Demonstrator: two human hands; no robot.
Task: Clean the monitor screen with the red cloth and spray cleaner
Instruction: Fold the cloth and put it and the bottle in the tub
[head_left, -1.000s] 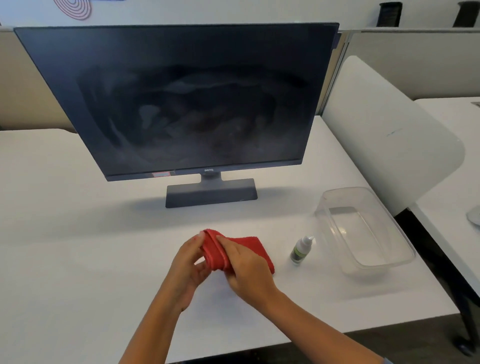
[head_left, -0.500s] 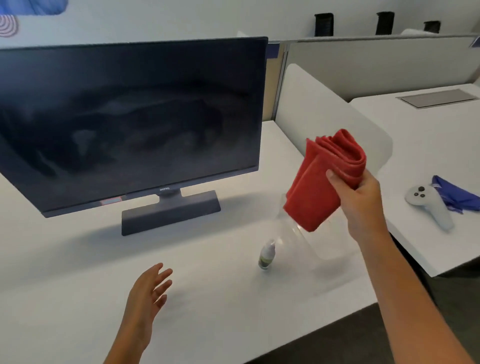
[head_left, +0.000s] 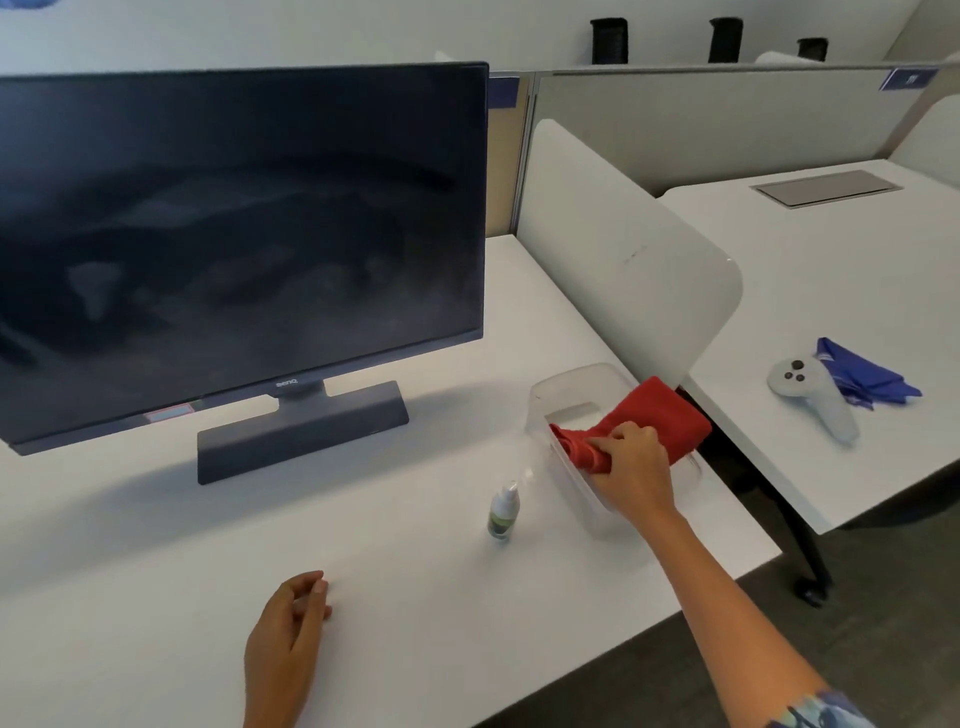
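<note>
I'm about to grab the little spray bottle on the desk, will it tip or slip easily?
The spray bottle is tall and narrow on a small base, so a sideways nudge would probably topple it. It looks mostly empty, so likely light. Its smooth plastic may be slightly slippery; grip the body, not the cap.

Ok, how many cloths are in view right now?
2. The red cloth is in the right hand over the clear bin; a blue cloth lies on the neighbouring desk.

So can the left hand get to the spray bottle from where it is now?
Probably yes: the left hand rests empty on the desk, with only bare surface between it and the upright spray bottle.
</note>
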